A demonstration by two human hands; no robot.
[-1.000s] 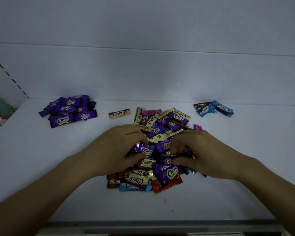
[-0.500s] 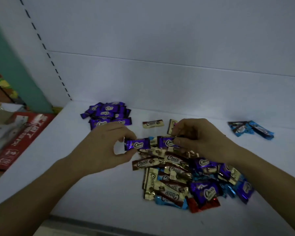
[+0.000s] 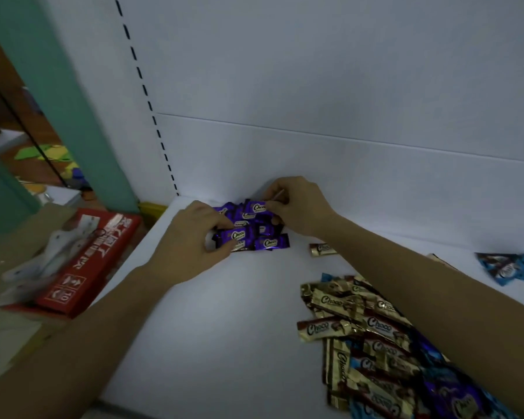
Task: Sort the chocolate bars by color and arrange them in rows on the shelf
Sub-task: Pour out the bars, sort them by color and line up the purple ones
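Observation:
A group of purple chocolate bars point(image 3: 266, 241) lies at the back left of the white shelf point(image 3: 224, 313). My left hand point(image 3: 191, 237) pinches a purple bar point(image 3: 235, 235) at the group's front left edge. My right hand point(image 3: 297, 204) pinches another purple bar point(image 3: 256, 207) over the back of the group. A mixed pile of gold, brown, blue and purple bars point(image 3: 375, 343) lies at the right front, partly under my right forearm. A single gold bar point(image 3: 322, 249) sits between the group and the pile. A few blue bars point(image 3: 511, 267) lie at the far right.
The shelf's white back wall point(image 3: 315, 146) rises right behind the purple group. A red carton point(image 3: 85, 267) and cardboard lie left of the shelf, below its edge. A green upright point(image 3: 73, 101) stands at the left.
Both hands carried a purple bar each from above the mixed pile leftward and back to the purple group. The view swung left with them.

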